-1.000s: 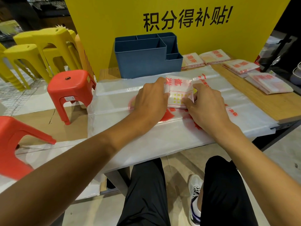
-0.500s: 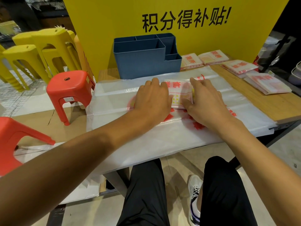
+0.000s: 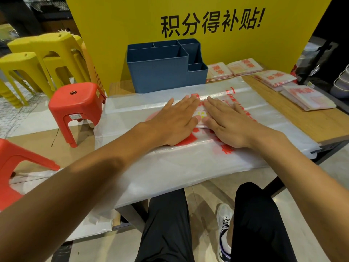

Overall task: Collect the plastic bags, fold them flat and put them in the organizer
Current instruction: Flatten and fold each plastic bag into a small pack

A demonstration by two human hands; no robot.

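Note:
A small folded plastic bag with red print lies on top of larger clear plastic bags spread over the table. My left hand and my right hand lie flat side by side, fingers straight, and press down on the folded bag, which is mostly hidden under them. Just behind it stands the blue organizer with several compartments, all looking empty from here.
Several folded bags lie on the wooden table at the right and back. A red stool and yellow stools stand left of the table. A yellow sign board rises behind the organizer.
Both hands went from pinching the folded bag's edges with curled fingers to lying flat on top of it, fingers stretched forward and pressing it down.

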